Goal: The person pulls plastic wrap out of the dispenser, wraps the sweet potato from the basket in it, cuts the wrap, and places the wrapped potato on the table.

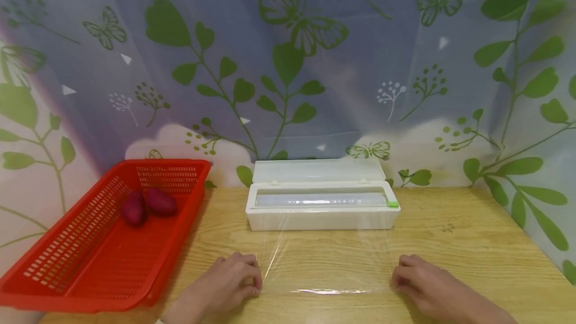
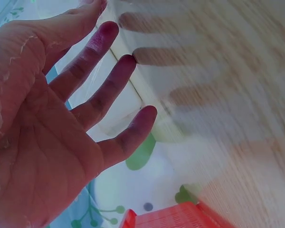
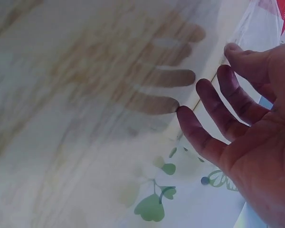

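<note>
A sheet of clear plastic wrap (image 1: 326,264) stretches from a white dispenser box (image 1: 321,220) toward me over the table. Its near left corner is pinched by my left hand (image 1: 231,281), and my right hand (image 1: 425,284) pinches the near right corner. In the left wrist view, the other fingers of the left hand (image 2: 61,128) spread above the wood, thumb at the top edge. The right hand (image 3: 256,128) shows likewise in the right wrist view, fingertips by the tabletop. The box lid (image 1: 317,170) is raised, and a roll of wrap (image 1: 319,199) lies inside.
A red plastic basket (image 1: 155,284) stands at the left, holding two purple, rounded items (image 1: 160,202) that look like sweet potatoes. A green slider (image 1: 393,204) sits at the box's right end. Behind the wooden table (image 1: 472,244) hangs a leaf-and-butterfly-patterned curtain (image 1: 360,104).
</note>
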Motion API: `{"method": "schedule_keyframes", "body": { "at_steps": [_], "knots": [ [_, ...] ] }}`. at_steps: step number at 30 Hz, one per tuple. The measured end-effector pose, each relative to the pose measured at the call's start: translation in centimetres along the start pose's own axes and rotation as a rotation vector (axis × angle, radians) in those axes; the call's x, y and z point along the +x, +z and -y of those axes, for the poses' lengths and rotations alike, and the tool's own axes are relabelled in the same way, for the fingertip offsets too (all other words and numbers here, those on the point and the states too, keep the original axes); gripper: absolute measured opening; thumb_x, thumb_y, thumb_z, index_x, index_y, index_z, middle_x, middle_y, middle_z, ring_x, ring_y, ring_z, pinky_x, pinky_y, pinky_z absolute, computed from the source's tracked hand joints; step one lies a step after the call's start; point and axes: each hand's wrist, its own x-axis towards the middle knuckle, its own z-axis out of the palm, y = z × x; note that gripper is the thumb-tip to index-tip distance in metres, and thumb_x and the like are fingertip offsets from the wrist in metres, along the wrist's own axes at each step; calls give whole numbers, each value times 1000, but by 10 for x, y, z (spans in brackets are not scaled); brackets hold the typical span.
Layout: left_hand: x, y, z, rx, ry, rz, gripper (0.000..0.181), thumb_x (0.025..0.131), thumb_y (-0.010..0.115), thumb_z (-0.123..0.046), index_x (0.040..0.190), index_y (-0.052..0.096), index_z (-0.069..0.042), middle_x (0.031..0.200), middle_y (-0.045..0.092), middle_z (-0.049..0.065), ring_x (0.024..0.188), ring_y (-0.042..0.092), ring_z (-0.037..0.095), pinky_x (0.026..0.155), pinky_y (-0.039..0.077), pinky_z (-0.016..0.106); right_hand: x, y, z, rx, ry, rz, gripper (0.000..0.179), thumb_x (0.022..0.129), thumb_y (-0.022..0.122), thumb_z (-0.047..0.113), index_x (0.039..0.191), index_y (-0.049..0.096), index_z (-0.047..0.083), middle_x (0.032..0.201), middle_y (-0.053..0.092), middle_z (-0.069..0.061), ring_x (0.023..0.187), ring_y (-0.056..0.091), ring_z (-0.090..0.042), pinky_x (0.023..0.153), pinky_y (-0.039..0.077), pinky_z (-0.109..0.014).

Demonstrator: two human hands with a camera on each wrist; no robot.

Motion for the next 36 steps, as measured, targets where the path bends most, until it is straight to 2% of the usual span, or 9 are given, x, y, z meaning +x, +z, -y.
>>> {"method": "schedule_keyframes", "body": {
  "at_steps": [6,10,14,17,21,25,28,32,36],
  "knots": [
    [-1,-1,-1,-25,-24,56,17,93,73,-25,79,69,-34,94,56,-21,91,48,3,76,40,29,-2,1,0,10,-28,0,24,90,73,7,88,66,29,88,47,21,81,40,8,63,44,-18],
    [-2,-2,-3,-56,-75,96,17,94,71,-26,80,69,-36,98,57,-19,93,50,5,81,45,35,-4,2,2,0,-6,5,21,90,75,11,86,69,30,88,48,21,81,41,8,63,45,-20],
    [-5,-1,-4,-70,-118,108,16,93,73,-30,81,68,-39,102,59,-17,95,52,7,84,47,41,-3,-1,6,58,104,59,14,96,71,25,84,70,32,86,45,19,78,39,7,62,41,-19],
    [-6,1,-3,-67,-113,93,13,90,76,-35,81,68,-40,104,60,-16,97,53,9,83,47,41,1,-3,10,114,216,101,22,100,64,37,80,69,31,81,42,16,71,36,5,60,36,-18],
    [-6,2,-1,-86,-118,94,11,88,77,-43,82,69,-40,104,60,-16,97,53,8,84,47,41,7,-2,11,109,265,83,28,99,66,37,73,68,28,75,42,15,65,35,6,58,35,-18],
    [-5,4,-1,-113,-138,78,13,92,72,-49,82,70,-39,98,58,-20,95,52,5,82,44,39,8,2,10,60,246,53,22,92,76,33,72,66,29,77,45,18,65,37,8,58,39,-18],
    [-4,4,-3,-101,-135,52,13,93,72,-46,81,71,-38,96,58,-19,94,53,4,80,43,36,6,2,9,37,238,54,17,88,80,36,77,67,31,81,48,20,69,41,9,59,42,-20],
    [-2,2,-5,-80,-169,77,12,89,77,-41,81,69,-38,97,57,-16,90,50,6,81,45,36,4,2,8,10,196,31,16,86,80,40,82,67,31,85,49,20,72,42,9,61,43,-21],
    [-1,0,-6,-86,-212,110,13,86,80,-40,87,69,-36,98,57,-15,87,48,7,82,45,37,3,3,8,-28,143,1,19,87,79,43,88,66,29,90,47,18,76,40,8,62,44,-20]
  ]
}}
